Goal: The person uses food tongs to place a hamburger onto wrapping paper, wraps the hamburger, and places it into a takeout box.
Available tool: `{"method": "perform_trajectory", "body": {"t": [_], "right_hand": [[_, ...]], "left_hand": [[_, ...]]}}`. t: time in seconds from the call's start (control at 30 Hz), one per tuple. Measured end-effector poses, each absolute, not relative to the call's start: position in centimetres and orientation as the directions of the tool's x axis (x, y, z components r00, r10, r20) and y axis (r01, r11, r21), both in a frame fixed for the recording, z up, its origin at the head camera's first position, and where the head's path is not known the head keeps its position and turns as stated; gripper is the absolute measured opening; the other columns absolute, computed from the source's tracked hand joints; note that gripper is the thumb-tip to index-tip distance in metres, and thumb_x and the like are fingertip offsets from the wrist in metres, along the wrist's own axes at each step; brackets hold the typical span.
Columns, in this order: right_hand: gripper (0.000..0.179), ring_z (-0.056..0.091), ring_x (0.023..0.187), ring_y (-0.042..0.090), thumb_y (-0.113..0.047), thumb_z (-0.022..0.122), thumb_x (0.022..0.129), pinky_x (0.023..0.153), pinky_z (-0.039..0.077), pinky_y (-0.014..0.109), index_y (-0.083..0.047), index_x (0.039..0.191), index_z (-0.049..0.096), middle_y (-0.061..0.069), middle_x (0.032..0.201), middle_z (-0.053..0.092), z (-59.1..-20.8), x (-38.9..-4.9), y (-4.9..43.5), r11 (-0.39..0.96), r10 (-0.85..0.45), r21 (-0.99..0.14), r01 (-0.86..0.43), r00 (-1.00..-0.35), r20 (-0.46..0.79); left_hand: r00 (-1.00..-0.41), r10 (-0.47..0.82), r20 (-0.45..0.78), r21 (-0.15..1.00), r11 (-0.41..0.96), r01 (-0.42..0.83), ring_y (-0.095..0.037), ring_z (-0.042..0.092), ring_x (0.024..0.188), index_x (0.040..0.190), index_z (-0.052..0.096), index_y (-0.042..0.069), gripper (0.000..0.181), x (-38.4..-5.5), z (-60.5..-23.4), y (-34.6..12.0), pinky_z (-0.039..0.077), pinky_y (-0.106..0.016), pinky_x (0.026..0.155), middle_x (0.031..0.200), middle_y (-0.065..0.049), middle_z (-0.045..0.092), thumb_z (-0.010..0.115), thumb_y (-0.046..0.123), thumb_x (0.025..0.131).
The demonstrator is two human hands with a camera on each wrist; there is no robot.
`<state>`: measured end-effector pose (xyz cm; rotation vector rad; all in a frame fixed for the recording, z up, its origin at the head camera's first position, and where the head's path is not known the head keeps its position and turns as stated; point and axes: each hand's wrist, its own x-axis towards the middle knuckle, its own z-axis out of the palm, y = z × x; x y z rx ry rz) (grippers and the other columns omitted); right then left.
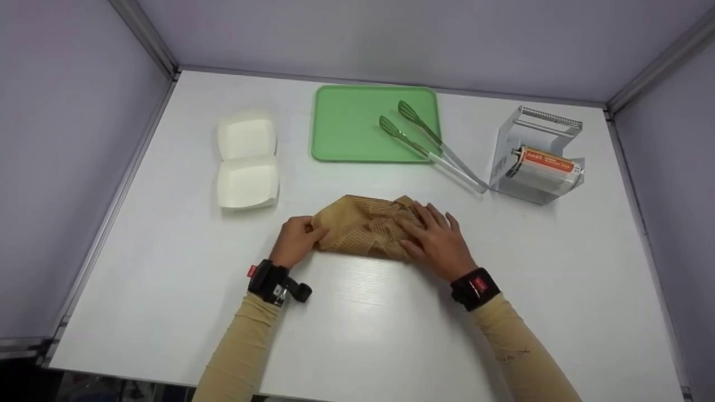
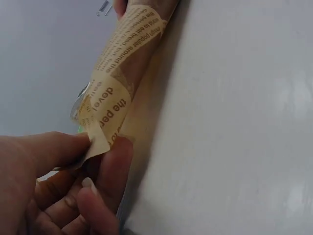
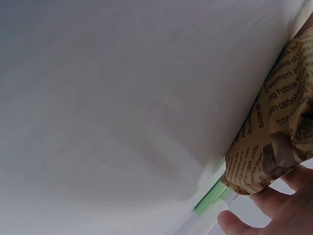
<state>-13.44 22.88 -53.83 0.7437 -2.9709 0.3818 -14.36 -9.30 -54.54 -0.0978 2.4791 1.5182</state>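
In the head view a brown paper wrap printed with lines of text lies folded into a flat, long packet on the table. Whatever it may contain is hidden. My left hand pinches the packet's left end between thumb and fingers; in the left wrist view a paper flap sits in that pinch. Across the right end rests my right hand, its fingers spread and fairly straight on the crumpled paper. The right wrist view has the fingers against the folded end of the wrap.
A green tray lies at the back, with metal tongs partly on it. An unfolded white takeaway box stands at the left. At the right is a metal dispenser holding a labelled roll. Walls border the table.
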Motion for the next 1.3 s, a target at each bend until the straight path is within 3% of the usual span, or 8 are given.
{"method": "perform_trajectory", "body": {"t": [0.17, 0.47, 0.6, 0.83, 1.3], "right_hand": [[0.051, 0.039, 0.146, 0.042, -0.050, 0.056, 0.101, 0.114, 0.035, 0.064, -0.029, 0.148, 0.054, 0.016, 0.161, 0.039, -53.7, -13.5, 23.2, 0.858, -0.450, -0.230, -0.459, -0.888, 0.094], [0.051, 0.039, 0.146, 0.042, -0.049, 0.057, 0.100, 0.114, 0.035, 0.064, -0.031, 0.148, 0.053, 0.014, 0.162, 0.038, -53.7, -13.4, 23.5, 0.858, -0.435, -0.252, -0.448, -0.894, 0.107], [0.052, 0.038, 0.147, 0.042, -0.049, 0.058, 0.100, 0.115, 0.034, 0.064, -0.033, 0.149, 0.051, 0.014, 0.163, 0.037, -53.8, -13.4, 23.6, 0.855, -0.437, -0.261, -0.448, -0.894, 0.102], [0.052, 0.038, 0.147, 0.043, -0.048, 0.058, 0.100, 0.114, 0.036, 0.063, -0.032, 0.150, 0.051, 0.015, 0.162, 0.037, -54.0, -13.1, 23.7, 0.850, -0.445, -0.263, -0.457, -0.889, 0.107], [0.050, 0.045, 0.140, 0.048, -0.042, 0.066, 0.097, 0.113, 0.041, 0.058, -0.024, 0.144, 0.059, 0.020, 0.154, 0.047, -54.1, -13.5, 23.1, 0.806, -0.480, -0.274, -0.525, -0.850, 0.215]], "left_hand": [[-0.977, 0.087, -0.194, 0.891, 0.432, -0.138, -0.012, 0.063, 0.064, 0.077, 0.060, 0.008, 0.030, -14.4, -54.0, -8.7, 0.050, -0.024, 0.063, 0.071, -0.003, 0.066, 0.062, 0.024, 0.102], [-0.992, 0.094, -0.084, 0.907, 0.420, -0.037, -0.014, 0.062, 0.083, 0.095, 0.061, 0.008, 0.025, -14.9, -52.1, -6.1, 0.051, -0.027, 0.073, 0.089, -0.004, 0.064, 0.050, 0.027, 0.107], [-0.995, 0.094, -0.041, 0.911, 0.413, 0.001, -0.015, 0.056, 0.080, 0.088, 0.054, 0.009, 0.026, -15.0, -51.5, -4.9, 0.046, -0.027, 0.072, 0.080, 0.000, 0.053, 0.047, 0.025, 0.108], [-0.993, 0.117, -0.003, 0.937, 0.347, 0.038, -0.014, 0.043, 0.062, 0.084, 0.047, 0.010, 0.029, -14.9, -50.7, -2.9, 0.035, -0.025, 0.058, 0.071, 0.001, 0.040, 0.043, 0.023, 0.110], [-0.986, 0.148, 0.072, 0.916, 0.382, 0.124, -0.012, 0.039, 0.057, 0.083, 0.044, 0.012, 0.033, -14.7, -49.0, 0.1, 0.031, -0.023, 0.056, 0.069, 0.002, 0.036, 0.043, 0.030, 0.110]]}}
